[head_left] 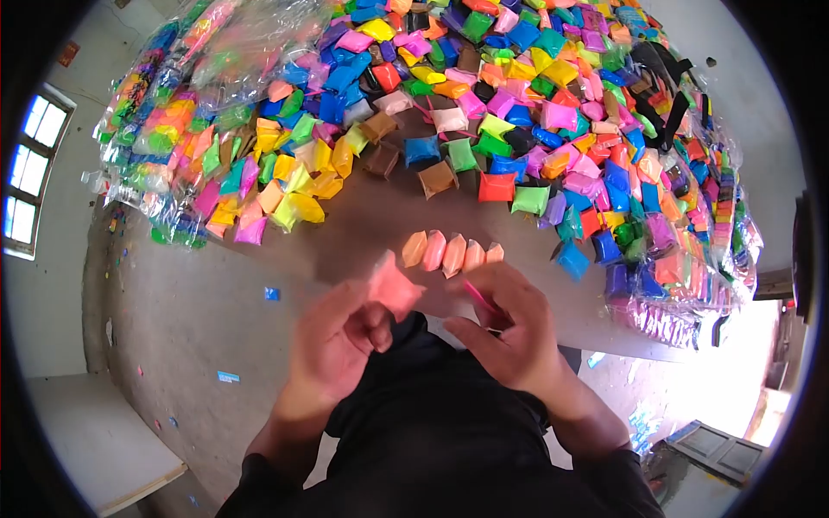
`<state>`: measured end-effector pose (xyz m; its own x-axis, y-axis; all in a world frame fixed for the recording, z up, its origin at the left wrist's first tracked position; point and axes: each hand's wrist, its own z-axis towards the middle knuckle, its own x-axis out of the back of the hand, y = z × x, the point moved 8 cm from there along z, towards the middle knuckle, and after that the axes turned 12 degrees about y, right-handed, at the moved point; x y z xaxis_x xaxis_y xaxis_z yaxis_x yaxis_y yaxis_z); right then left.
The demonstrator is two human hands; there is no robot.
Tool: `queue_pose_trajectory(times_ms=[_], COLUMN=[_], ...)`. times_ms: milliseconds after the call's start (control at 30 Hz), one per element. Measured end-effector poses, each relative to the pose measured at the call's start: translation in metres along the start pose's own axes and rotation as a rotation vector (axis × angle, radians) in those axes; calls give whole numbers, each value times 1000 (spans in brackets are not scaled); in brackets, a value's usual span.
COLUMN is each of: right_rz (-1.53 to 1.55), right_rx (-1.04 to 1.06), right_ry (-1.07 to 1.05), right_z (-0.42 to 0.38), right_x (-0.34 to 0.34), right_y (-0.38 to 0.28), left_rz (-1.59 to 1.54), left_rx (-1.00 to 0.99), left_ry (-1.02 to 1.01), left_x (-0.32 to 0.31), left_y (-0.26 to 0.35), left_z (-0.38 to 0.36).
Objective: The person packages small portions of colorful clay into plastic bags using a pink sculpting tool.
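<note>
My left hand pinches a coral-pink clay-like packet in a clear wrapper, raised above the table's near edge. My right hand is curled, with a thin magenta strip showing between its fingers; its full shape is hidden. Just beyond the hands, several orange and pink packets stand side by side in a short row, among them a peach packet. The right hand's knuckles are close to the right end of that row.
Small packets of many colours, such as a red packet and a brown packet, are heaped over the brown table. Clear plastic bags lie at the left and right. A black strap lies on the right heap.
</note>
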<state>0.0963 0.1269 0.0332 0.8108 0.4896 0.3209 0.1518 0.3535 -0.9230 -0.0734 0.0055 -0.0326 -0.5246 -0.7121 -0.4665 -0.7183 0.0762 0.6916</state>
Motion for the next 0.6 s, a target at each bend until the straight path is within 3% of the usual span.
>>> queue_pose_trajectory(times_ms=[67, 100, 167, 300, 367, 433, 467, 533, 600], right_rz=[120, 117, 830, 799, 655, 631, 607, 606, 605], right_rx=[-180, -173, -532, -489, -458, -449, -438, -433, -428], right_ry=[-71, -75, -200, -303, -241, -242, -242, -237, -233], right_z=[10, 9, -5, -15, -17, -20, -21, -24, -25], right_x=[-15, -23, -54, -56, -48, -45, -43, -43, -44], right_y=[3, 2, 12, 22, 31, 29, 29, 33, 33], left_rz=[-109, -249, -246, -143, -48, 327, 329, 646, 711], left_rx=[91, 158, 175, 154, 107, -440, -438, -826, -936], left_ry=[-78, -148, -192, -233, -207, 45, 43, 4, 1], left_x=[-14, -19, -20, -15, -16, -14, -14, -28, -36], left_y=[-6, -9, -14, -22, -25, 2, 2, 21, 27], left_z=[-15, -20, -25, -31, -32, -37, -36, -48, -53])
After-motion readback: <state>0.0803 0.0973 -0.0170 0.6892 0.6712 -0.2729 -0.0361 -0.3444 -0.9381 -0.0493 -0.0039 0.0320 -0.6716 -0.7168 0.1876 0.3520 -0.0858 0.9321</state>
